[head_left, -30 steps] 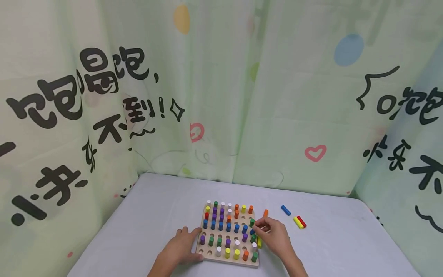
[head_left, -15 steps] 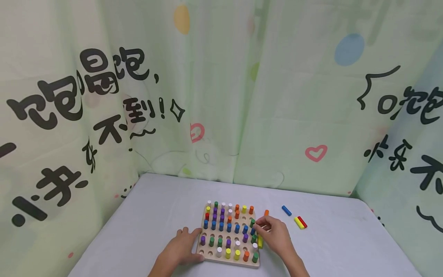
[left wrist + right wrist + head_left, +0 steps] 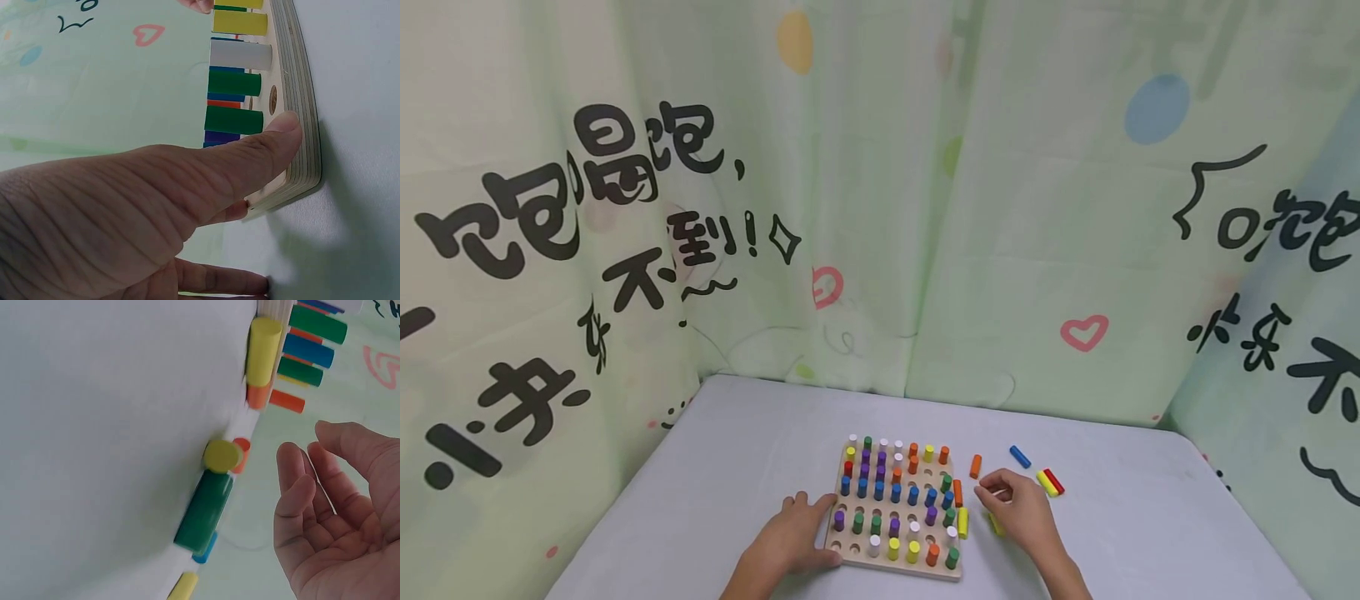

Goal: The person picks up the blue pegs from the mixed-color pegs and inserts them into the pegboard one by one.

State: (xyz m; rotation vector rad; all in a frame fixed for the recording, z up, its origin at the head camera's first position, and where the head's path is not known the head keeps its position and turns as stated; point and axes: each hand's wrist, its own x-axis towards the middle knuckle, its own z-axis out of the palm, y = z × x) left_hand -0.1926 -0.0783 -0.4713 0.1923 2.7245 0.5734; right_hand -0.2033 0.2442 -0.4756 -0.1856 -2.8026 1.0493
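Observation:
A wooden pegboard (image 3: 868, 560) stands on the table, with upright pegs of several colours in its holes. My left hand (image 3: 792, 533) rests at the board's left side; in the left wrist view its thumb (image 3: 269, 147) presses the edge near a corner. At the right end of the blue row stands a blue peg (image 3: 948, 500). Right of the board, my right hand (image 3: 1017, 510) hovers with bent fingers and nothing between thumb and fingertips. A yellow peg (image 3: 996, 524) lies partly hidden under it. In the right wrist view a green peg (image 3: 205, 512) lies beside a yellow one.
Along the board's right edge lie a yellow peg (image 3: 963, 522) and an orange peg (image 3: 958, 492). Farther back are another orange peg (image 3: 976, 465), a blue peg (image 3: 1020, 456), and a yellow peg (image 3: 1047, 483) against a red one (image 3: 1055, 481). Printed curtains (image 3: 880, 350) surround the table.
My right hand has let go of the blue peg, which stands in the board, and has moved right, off the board. The loose orange peg beside the board now shows. My left hand stays put.

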